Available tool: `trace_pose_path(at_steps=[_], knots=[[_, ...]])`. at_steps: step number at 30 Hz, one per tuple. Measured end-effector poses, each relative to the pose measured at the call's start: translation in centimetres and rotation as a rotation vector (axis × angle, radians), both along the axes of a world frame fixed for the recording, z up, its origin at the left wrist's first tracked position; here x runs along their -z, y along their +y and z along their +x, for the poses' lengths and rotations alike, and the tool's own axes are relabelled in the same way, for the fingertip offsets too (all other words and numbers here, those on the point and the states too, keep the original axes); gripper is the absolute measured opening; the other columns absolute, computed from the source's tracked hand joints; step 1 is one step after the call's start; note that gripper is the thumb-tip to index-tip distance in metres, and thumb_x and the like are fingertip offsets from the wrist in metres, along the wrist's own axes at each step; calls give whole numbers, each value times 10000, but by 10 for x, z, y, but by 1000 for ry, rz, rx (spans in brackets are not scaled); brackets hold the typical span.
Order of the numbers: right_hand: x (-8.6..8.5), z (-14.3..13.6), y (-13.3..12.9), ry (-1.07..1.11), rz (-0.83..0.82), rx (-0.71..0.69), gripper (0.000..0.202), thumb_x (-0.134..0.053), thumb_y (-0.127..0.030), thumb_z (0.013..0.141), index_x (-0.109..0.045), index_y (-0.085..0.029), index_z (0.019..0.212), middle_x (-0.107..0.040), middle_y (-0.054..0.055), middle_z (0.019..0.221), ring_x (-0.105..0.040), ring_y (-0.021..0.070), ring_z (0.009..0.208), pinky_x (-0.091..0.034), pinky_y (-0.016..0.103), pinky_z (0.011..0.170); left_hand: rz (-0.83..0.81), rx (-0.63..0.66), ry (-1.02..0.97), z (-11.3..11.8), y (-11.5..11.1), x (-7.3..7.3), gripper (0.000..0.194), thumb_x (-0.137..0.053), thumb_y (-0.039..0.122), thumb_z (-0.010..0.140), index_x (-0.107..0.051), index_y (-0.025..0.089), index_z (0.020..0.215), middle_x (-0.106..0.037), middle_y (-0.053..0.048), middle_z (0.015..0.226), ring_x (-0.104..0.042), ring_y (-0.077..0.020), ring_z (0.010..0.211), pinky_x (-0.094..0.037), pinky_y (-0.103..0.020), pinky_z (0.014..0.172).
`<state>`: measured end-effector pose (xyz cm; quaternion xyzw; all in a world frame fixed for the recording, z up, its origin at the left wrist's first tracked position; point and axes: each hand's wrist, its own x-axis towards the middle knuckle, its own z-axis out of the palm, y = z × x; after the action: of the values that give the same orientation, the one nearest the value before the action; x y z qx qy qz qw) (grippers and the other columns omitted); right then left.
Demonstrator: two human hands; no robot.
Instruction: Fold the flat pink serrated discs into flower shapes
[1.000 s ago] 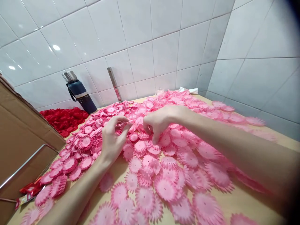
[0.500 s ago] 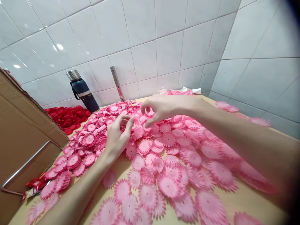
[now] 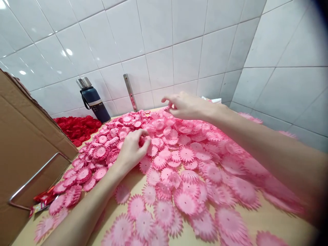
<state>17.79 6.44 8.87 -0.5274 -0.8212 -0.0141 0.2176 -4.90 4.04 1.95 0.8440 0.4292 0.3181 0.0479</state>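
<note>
Pink scalloped discs, many with a small centre hole, lie heaped and scattered over the wooden table. Low over the middle of the heap is my left hand, its thumb and fingers curled toward each other around pink discs; whether it grips one is hard to see. Farther back and to the right, my right hand hovers above the heap's rear part. Its fingers are bent and apart from the thumb, and pink shows just below the fingertips.
A dark blue bottle stands at the back left beside a red pile. Cardboard and a bent metal rod are at the left. A metal strip leans on the tiled wall.
My right hand has moved back and slightly right, away from my left hand. My left hand has come down a little onto the discs. The view has shifted slightly.
</note>
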Motion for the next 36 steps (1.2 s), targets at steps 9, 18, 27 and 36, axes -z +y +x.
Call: trace_pose_path(at_steps=[9, 18, 27, 36], knots=[[11, -11, 3, -180, -304, -321, 493, -653, -508, 716, -624, -214, 1111, -619, 88, 1130, -574, 254, 968, -437, 346, 748, 116, -205, 455, -9, 3, 6, 310, -537, 351, 856, -645, 163, 1078, -535, -137, 1281, -424, -331, 1182, -369, -508, 1015], [-10, -43, -42, -247, -321, -396, 407, -671, -427, 736, -632, -219, 1084, -630, 67, 1076, -582, 232, 913, -422, 297, 628, 95, -273, 452, -15, 5, -2, 195, -516, 230, 856, -661, 156, 962, -625, -127, 1047, -515, -289, 1008, -456, -420, 875], [-10, -96, -105, -592, -624, -592, 295, -784, -279, 623, -688, -193, 888, -675, 36, 867, -609, 177, 636, -336, 238, 419, 123, -324, 333, -19, 13, -1, 236, -503, 216, 867, -687, 176, 1010, -654, -93, 981, -559, -262, 943, -469, -382, 855], [-6, -76, -84, -642, -52, -271, 163, -558, -7, 766, -665, -106, 839, -673, 115, 847, -619, 244, 762, -448, 356, 646, 110, -300, 258, -19, 12, -3, 223, -506, 193, 840, -698, 175, 952, -675, -86, 939, -591, -255, 916, -481, -371, 822]])
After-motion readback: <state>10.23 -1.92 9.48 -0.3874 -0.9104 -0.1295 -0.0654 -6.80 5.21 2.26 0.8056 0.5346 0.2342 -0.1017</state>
